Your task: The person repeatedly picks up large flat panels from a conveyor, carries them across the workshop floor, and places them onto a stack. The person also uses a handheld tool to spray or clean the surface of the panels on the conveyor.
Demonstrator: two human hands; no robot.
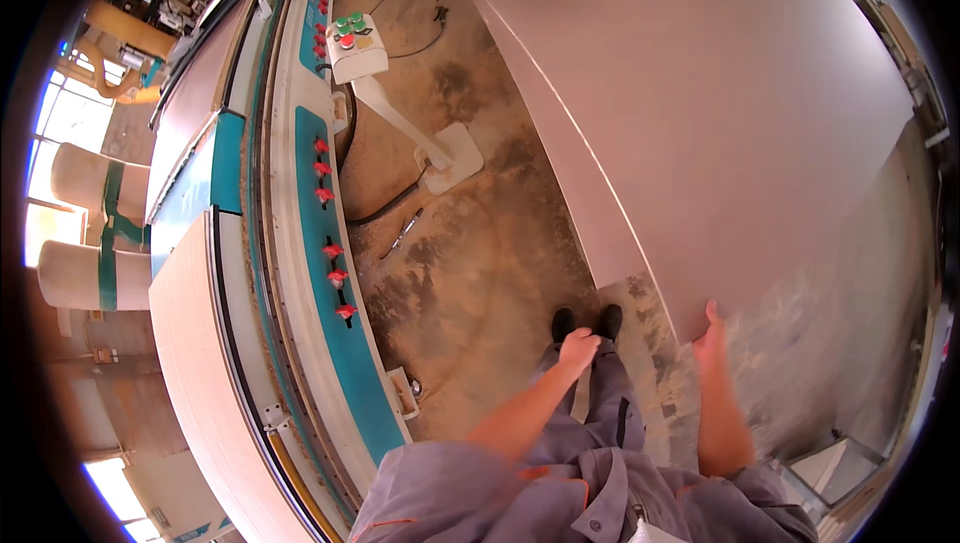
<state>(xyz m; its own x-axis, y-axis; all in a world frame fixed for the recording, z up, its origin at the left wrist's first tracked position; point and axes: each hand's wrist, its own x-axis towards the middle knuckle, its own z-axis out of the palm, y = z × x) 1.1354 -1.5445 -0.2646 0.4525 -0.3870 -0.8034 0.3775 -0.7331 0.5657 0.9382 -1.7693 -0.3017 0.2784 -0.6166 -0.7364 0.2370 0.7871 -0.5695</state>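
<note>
A large, flat brownish-grey panel (720, 113) fills the right side, its near corner close to me. My right hand (710, 335) is closed on that corner, thumb lying on the upper face and fingers hidden below. Under its left edge shows another panel (570, 178) of the same colour. In front of my legs is my left hand (579, 349), apart from the panels, with its fingers curled in and nothing seen in them.
On the left runs a long white and teal machine (350, 373) with red knobs, bearing a light wood-coloured panel (195, 343). A control box (357, 55) with green and red buttons stands on a floor post (452, 158). Cables and a thin tool (402, 233) lie on the stained floor.
</note>
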